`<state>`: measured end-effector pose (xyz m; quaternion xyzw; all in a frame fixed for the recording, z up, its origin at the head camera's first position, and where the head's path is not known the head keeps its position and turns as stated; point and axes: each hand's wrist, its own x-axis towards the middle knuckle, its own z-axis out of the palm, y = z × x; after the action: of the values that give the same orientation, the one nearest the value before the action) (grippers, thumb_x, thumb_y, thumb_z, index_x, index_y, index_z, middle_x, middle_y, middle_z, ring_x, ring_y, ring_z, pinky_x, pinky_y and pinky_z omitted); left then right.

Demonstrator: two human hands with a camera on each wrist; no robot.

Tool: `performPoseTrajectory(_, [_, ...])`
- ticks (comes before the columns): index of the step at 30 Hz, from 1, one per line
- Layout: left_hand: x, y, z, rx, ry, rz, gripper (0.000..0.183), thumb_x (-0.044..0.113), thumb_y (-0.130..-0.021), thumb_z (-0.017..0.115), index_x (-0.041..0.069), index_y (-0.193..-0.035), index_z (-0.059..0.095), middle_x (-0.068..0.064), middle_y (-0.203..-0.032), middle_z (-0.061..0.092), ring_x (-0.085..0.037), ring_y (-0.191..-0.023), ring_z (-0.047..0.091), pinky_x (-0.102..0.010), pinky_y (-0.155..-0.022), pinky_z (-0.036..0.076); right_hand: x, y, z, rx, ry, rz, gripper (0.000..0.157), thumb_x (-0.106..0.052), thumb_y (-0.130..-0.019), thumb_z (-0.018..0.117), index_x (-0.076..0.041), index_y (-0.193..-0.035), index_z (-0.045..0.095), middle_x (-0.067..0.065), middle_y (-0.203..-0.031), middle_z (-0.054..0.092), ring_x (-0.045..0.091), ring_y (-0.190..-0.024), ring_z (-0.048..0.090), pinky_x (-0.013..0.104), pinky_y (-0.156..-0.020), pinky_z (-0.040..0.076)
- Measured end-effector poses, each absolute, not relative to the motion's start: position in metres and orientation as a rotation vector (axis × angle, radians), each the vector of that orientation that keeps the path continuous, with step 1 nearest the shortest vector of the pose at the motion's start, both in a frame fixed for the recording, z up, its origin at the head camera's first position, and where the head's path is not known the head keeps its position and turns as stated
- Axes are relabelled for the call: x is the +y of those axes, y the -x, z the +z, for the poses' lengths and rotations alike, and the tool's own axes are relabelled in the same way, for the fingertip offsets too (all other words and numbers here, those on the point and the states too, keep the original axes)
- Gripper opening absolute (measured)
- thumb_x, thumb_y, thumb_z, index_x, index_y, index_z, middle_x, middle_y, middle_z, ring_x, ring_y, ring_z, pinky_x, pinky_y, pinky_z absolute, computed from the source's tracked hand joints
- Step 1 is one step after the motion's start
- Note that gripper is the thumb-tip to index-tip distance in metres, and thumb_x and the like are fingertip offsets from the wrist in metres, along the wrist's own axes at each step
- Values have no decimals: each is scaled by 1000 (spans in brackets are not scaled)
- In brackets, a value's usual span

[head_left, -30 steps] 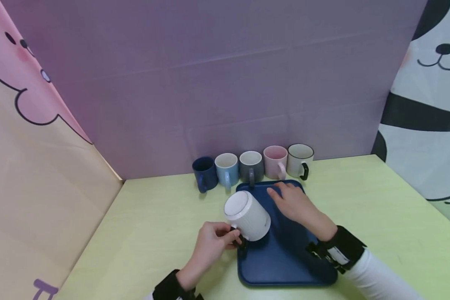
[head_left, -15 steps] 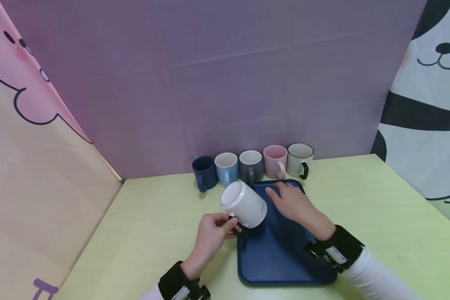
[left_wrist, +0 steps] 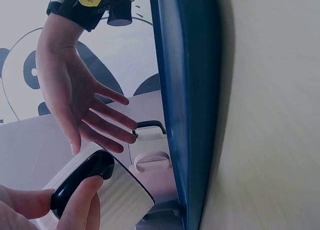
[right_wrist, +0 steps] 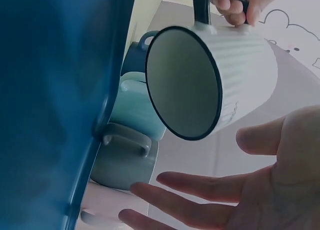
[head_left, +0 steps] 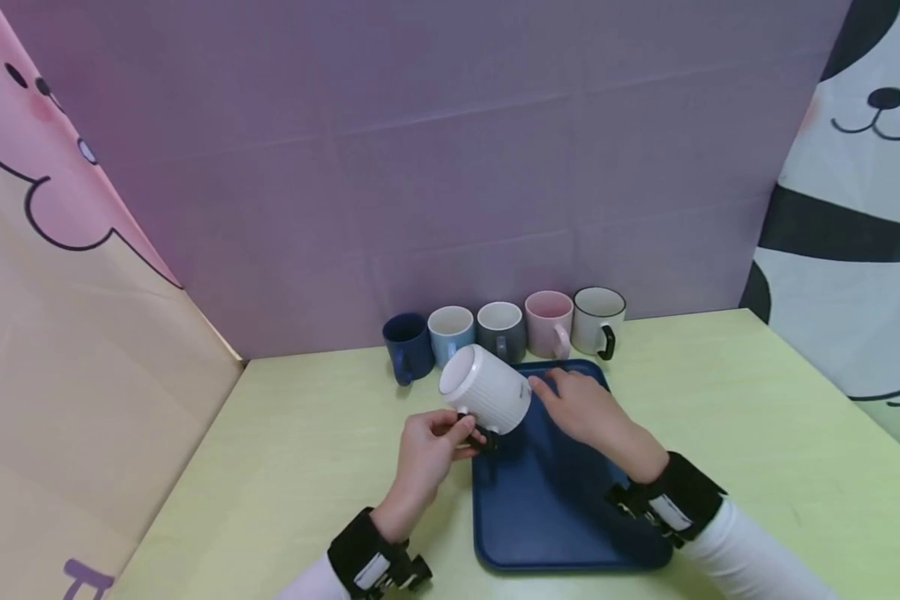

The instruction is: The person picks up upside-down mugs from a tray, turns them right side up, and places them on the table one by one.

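My left hand (head_left: 426, 454) pinches the black handle (left_wrist: 82, 182) of a white ribbed mug (head_left: 487, 390) between thumb and fingers. The mug hangs tilted above the left part of a dark blue tray (head_left: 562, 517), its base up to the left. In the right wrist view its black-rimmed mouth (right_wrist: 184, 84) faces the camera, with nothing seen inside. My right hand (head_left: 588, 417) hovers over the tray's far right part, fingers spread and holding nothing. A narrow gap parts its thumb (right_wrist: 260, 139) from the mug in the right wrist view.
Behind the tray, several mugs stand upright in a row against the purple backdrop (head_left: 450, 167): navy (head_left: 408, 346), light blue (head_left: 450, 329), grey (head_left: 502, 329), pink (head_left: 549, 321) and white with a black handle (head_left: 598, 317). Pale yellow-green tabletop (head_left: 292, 467) surrounds the tray.
My left hand has carried the white mug away from me, toward the row, so it now overlaps the grey mug in the head view. My right hand has hardly moved.
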<state>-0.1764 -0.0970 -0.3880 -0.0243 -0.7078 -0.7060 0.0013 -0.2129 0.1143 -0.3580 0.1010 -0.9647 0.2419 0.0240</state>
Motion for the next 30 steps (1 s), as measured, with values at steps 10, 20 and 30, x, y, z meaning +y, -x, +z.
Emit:
performPoseTrajectory(10, [-92, 184, -385, -2114, 27, -2260, 20, 4, -89, 64, -14, -96, 66, -23, -81, 69, -16, -69, 68, -30, -64, 58, 109, 211, -360, -3017, -296, 764, 51, -40, -100, 41, 3, -121, 58, 20, -111, 65, 34, -96, 62, 48, -79, 52])
performPoseTrajectory(20, [-84, 192, -378, -2019, 7, -2303, 20, 3, -89, 63, -16, -96, 64, -21, -79, 69, -17, -70, 68, -32, -65, 58, 102, 208, -360, -3064, -274, 817, 46, -44, -100, 40, -5, -96, 63, 5, -71, 55, 19, -63, 51, 29, -53, 39])
performPoseTrajectory(30, [-75, 198, -375, -1906, -14, -2383, 19, 1, -90, 60, -17, -96, 63, -14, -76, 67, -16, -68, 67, -32, -64, 58, 93, 207, -359, -3050, -315, 889, 44, -42, -100, 41, -6, -84, 61, 5, -65, 49, 19, -57, 48, 29, -50, 35])
